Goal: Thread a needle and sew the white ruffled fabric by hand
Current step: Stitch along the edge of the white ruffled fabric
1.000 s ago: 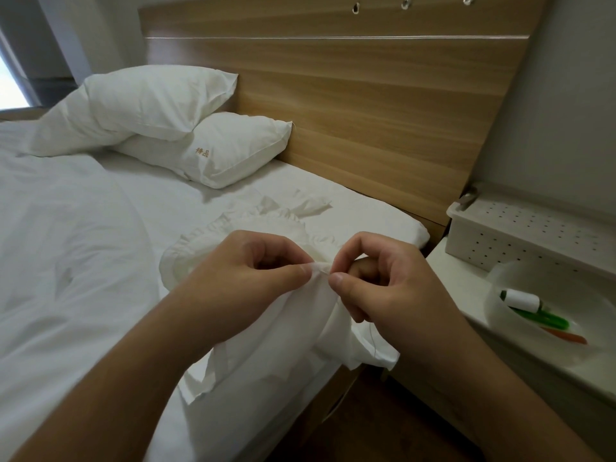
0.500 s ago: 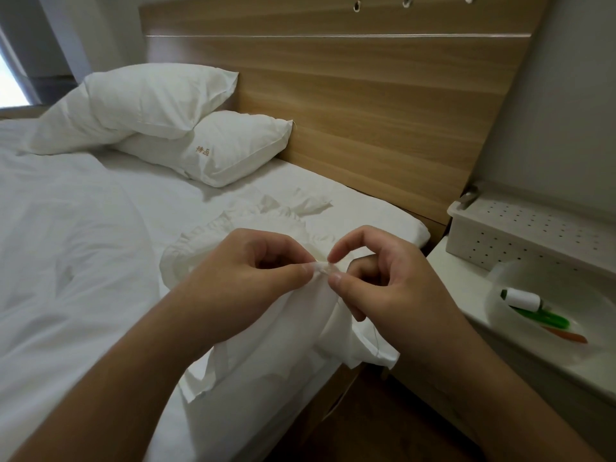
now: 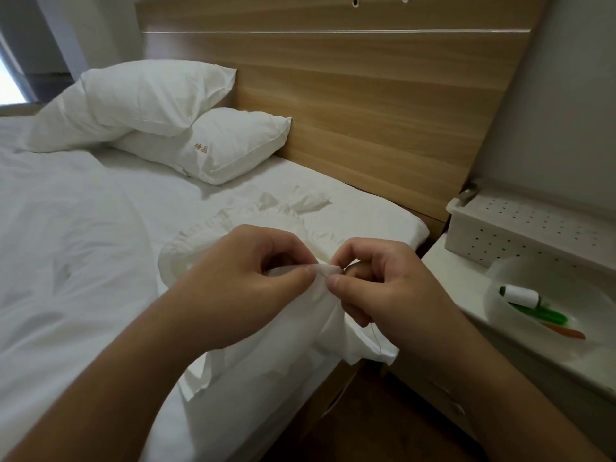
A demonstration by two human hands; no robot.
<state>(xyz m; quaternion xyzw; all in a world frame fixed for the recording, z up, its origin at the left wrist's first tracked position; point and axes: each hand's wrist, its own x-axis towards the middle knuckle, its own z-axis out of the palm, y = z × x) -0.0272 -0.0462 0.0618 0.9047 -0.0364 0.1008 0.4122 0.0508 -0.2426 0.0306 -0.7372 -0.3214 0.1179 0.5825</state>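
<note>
Pinching a small fold of the fabric point(image 3: 300, 331), the left hand point(image 3: 240, 288) holds it up just off the bed point(image 3: 83, 261); the right hand point(image 3: 383, 291) pinches the same fold from the other side, fingertips almost touching; the needle is too small to see; a thin thread point(image 3: 376, 331) hangs below the right hand.

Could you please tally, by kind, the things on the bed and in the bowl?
Pillows: 2
Ruffled fabric: 1
Thread spool: 1
Green tool: 1
Orange tool: 1
Total: 6
</note>
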